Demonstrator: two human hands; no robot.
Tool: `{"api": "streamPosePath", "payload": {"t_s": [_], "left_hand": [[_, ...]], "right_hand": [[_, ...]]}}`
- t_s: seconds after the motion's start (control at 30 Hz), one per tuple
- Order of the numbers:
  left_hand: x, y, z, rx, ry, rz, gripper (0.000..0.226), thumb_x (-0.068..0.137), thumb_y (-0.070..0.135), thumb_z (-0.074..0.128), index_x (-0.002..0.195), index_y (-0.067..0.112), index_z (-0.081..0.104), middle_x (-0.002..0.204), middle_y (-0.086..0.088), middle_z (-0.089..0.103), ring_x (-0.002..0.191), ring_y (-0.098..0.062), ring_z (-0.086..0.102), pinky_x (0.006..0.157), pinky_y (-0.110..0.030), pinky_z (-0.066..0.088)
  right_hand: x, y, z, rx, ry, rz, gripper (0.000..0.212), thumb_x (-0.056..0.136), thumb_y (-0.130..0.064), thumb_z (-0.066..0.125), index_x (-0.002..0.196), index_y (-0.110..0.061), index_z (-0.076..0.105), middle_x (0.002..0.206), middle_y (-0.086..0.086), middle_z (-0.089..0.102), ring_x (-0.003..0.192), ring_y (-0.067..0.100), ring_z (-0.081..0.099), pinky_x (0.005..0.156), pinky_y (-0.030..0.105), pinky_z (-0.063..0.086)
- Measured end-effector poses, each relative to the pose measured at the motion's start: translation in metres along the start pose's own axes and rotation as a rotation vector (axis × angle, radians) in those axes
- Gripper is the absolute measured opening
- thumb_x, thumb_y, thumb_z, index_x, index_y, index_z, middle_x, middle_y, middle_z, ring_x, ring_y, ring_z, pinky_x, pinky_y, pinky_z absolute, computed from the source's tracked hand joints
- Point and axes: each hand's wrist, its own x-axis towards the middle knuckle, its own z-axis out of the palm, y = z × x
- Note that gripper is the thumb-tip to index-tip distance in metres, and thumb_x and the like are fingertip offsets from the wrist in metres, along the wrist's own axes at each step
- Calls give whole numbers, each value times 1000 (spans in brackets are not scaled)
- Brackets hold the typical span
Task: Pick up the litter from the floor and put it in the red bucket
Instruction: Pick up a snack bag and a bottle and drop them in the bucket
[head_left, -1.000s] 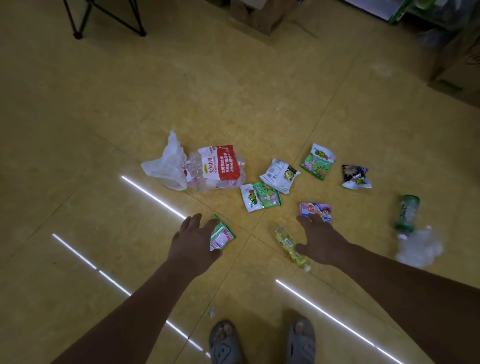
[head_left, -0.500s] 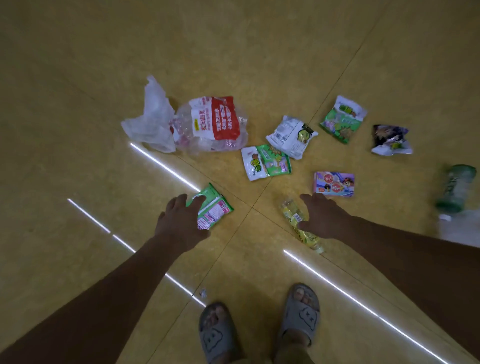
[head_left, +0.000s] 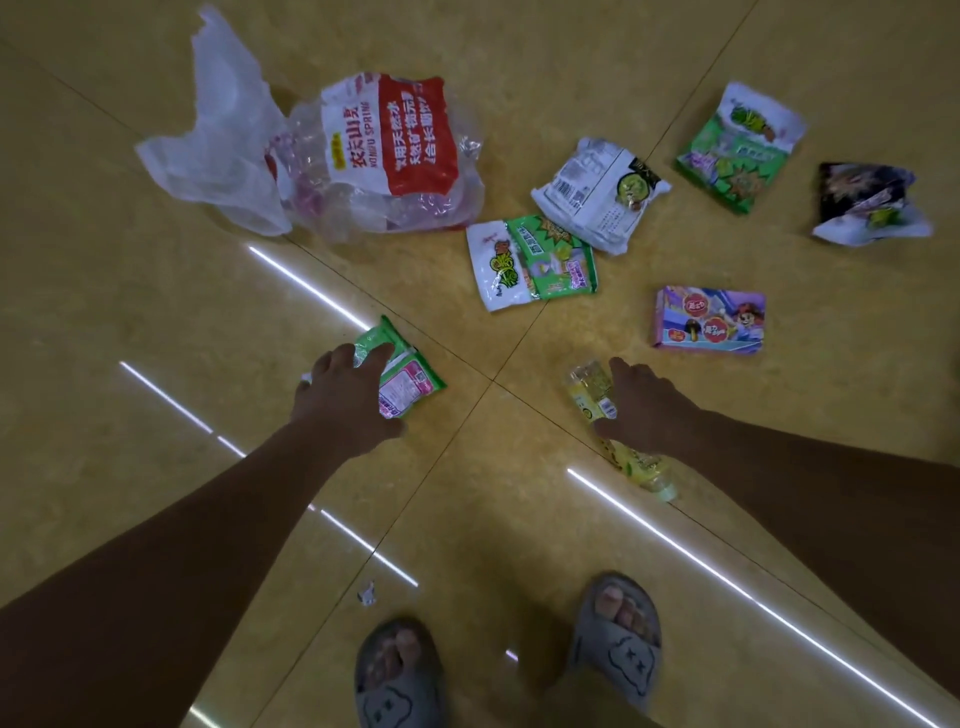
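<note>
Your left hand (head_left: 343, 397) spread over green wrapper (head_left: 402, 376), centre-left; right hand (head_left: 641, 410) curled onto yellow bottle (head_left: 613, 426), long axis running toward lower right; grip closure probably incomplete, can't tell; red bucket out of frame

On the floor (head_left: 156, 312) we count: white bag (head_left: 223, 140), water-bottle wrap (head_left: 384, 150), five snack packets, pink box (head_left: 709, 319). Our left hand (head_left: 343, 400) covers a green packet (head_left: 410, 374); our right hand (head_left: 649, 410) rests on a yellow bottle (head_left: 592, 389).

A glossy yellow tiled floor (head_left: 571, 62), with thin dark seams, reflects bright strip lights.
</note>
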Motion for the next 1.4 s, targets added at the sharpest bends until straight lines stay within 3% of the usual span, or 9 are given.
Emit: {"api": "streamPosePath", "payload": {"t_s": [0.13, 0.27, 0.4, 0.53, 0.7, 1.0, 1.17, 1.4], "left_hand": [[29, -5, 20, 25, -20, -15, 111, 60, 47, 84, 150, 34, 20, 150, -17, 27, 138, -38, 27, 106, -56, 37], [51, -12, 34, 60, -7, -31, 124, 57, 49, 87, 152, 37, 7, 155, -18, 16, 141, -40, 20, 105, -60, 36], [70, -21, 49, 36, 2, -59, 148, 49, 50, 91, 149, 40, -17, 160, -19, -3, 145, -43, 8, 106, -66, 29], [79, -27, 67, -19, 16, -114, 157, 45, 50, 93, 144, 39, -28, 159, -20, 4, 141, -46, 18, 102, -67, 32], [70, -24, 79, 46, 144, -105, 149, 48, 49, 91, 153, 21, -11, 130, -29, 38, 116, -46, 44, 89, -56, 43], [-4, -14, 46, -11, 123, -180, 116, 53, 55, 85, 140, 9, 24, 122, -22, 45, 112, -42, 49, 88, -50, 44], [-54, -14, -23, -151, 155, -151, 107, 48, 47, 89, 131, 10, 34, 114, -20, 47, 100, -44, 56, 82, -51, 49], [-129, -12, -151, -199, 219, -81, 99, 48, 52, 85, 125, 12, 37, 109, -10, 46, 95, -40, 59, 76, -46, 51]], "right_hand": [[27, -4, 17, 25, 33, 3, 104, 83, -46, 70, 152, -9, 3, 149, 23, 29, 130, 45, 41, 101, 47, 41], [46, -10, 29, 58, 81, -4, 103, 81, -38, 74, 151, -10, 5, 143, 22, 31, 125, 43, 45, 97, 47, 45], [56, -14, 38, 28, 91, 14, 87, 80, -37, 75, 140, -10, 19, 134, 19, 38, 121, 43, 44, 93, 44, 44], [59, -14, 48, 30, 128, -2, 76, 81, -38, 74, 130, -10, 25, 128, 18, 39, 118, 45, 46, 91, 44, 43], [53, -18, 52, 76, 147, 4, 74, 81, -35, 75, 129, -12, 24, 127, 17, 38, 117, 42, 45, 90, 48, 46], [-8, -31, 24, 51, 67, -14, 93, 76, -44, 78, 141, -12, 20, 133, 19, 42, 119, 43, 50, 94, 48, 47], [-66, -53, -27, 52, 70, -65, 103, 73, -50, 78, 146, -13, 15, 134, 17, 44, 119, 38, 51, 93, 47, 48], [-160, -103, -122, 22, 157, -132, 86, 71, -51, 76, 130, -9, 32, 127, 12, 48, 115, 33, 51, 89, 43, 49]]}}
